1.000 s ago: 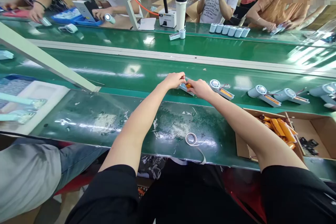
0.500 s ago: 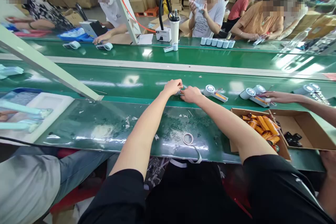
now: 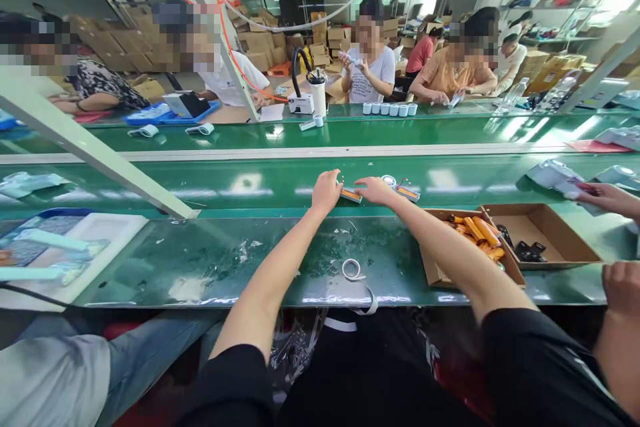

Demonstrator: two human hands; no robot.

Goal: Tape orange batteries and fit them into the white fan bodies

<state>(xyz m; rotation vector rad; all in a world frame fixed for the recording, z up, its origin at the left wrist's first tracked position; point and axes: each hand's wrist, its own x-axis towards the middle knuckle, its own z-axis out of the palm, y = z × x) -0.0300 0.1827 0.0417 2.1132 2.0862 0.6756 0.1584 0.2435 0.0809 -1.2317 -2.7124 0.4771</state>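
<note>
Both my arms reach out over the green conveyor belt (image 3: 280, 187). My left hand (image 3: 326, 191) and my right hand (image 3: 374, 190) rest on either end of a small fan half (image 3: 351, 195) with an orange battery in it, lying on the belt. Fingers of both hands are curled onto the part. Just right of my right hand lies another fan half (image 3: 400, 188) with an orange battery and thin wires. A tape roll (image 3: 352, 269) lies on the near table edge below my arms.
A cardboard box of orange batteries (image 3: 473, 230) and a box with black parts (image 3: 543, 233) stand at right. A co-worker's hand (image 3: 607, 198) holds a part at far right. A white tray (image 3: 75, 250) sits at left. Several people work across the belt.
The view has tilted up and pulled back. The co-worker's hand at right took fan parts off the belt; fewer lie right of my hands. My hands stay on the same part.
</note>
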